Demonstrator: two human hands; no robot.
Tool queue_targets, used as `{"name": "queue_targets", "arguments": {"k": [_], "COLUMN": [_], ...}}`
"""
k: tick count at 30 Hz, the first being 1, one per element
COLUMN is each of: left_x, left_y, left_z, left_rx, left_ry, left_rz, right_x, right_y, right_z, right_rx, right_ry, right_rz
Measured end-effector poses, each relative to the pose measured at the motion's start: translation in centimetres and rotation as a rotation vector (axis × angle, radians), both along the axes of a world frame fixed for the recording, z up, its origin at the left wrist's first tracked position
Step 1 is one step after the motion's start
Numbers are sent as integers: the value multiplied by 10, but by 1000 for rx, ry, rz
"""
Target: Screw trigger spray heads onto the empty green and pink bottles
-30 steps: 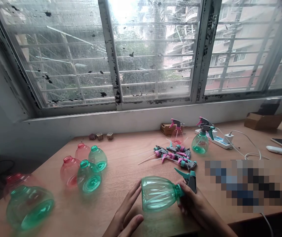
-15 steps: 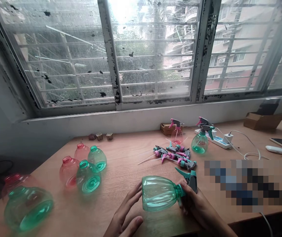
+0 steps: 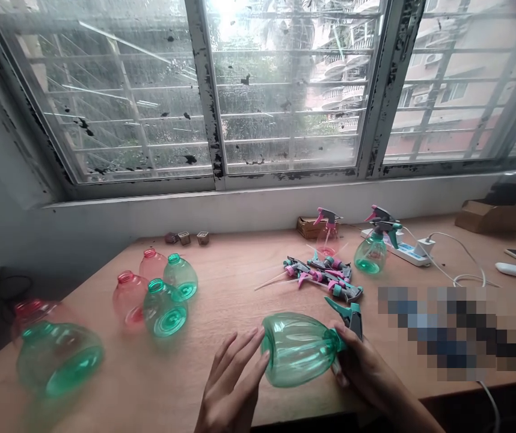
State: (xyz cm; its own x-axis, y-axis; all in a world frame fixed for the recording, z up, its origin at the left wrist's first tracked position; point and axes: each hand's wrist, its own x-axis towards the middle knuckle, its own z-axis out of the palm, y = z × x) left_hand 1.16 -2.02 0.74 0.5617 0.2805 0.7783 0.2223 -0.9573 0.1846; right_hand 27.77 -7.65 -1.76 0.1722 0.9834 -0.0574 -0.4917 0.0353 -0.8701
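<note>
A clear green spray bottle (image 3: 298, 349) lies sideways in the air over the table's front, its base to the left and its grey and green trigger head (image 3: 350, 317) to the right. My right hand (image 3: 366, 364) is closed round the neck and trigger head, with some fingers hidden behind them. My left hand (image 3: 235, 376) has its fingers stretched out, the tips at the bottle's base, not wrapped round it. Just behind the bottle is a pile of loose trigger heads (image 3: 323, 276) in grey, pink and green, with thin tubes.
Several open bottles stand at the left, among them a green bottle (image 3: 59, 361) and a red bottle (image 3: 129, 297). Fitted spray bottles (image 3: 370, 252) stand at the back, by a white power strip (image 3: 409, 252). A cardboard box (image 3: 495, 216) sits at the far right. One area is pixelated.
My left hand has turned and risen, bringing its fingers up to the bottle's base. The bottle has rolled or tilted slightly in my right hand. The view has shifted a little.
</note>
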Motion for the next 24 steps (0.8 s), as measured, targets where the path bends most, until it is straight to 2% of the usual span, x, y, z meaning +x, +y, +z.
{"name": "queue_targets", "arguments": {"k": [4,6,10,13,15,18,21,24], "left_x": [1,2,1,-1,-1,-1,-1,-2], "left_y": [-3,-4,-2,-1,-1,-3,-7,-9], "left_z": [6,10,10,6,5,8,12,11], "left_rx": [-210,-243,-151,31,84,21,-36,-20], "left_ry": [-11,-40,-70,-29,-22,-20,-17,-34], "left_rz": [10,10,0,-25,-25,-31,-18,10], "right_x": [2,3,0,-3,-4,-5,-8,-11], "right_y": [-3,-5,-8,-8,-9,-11,-14,-19], "right_z": [-3,-3,0,7,11,13,14,17], "right_rx": [41,65,35,-111,-190,-194,-110,-44], "right_ry": [-70,-91,33,168,210,205,158,139], "right_rz": [13,17,62,60,54,44,27,-9]}}
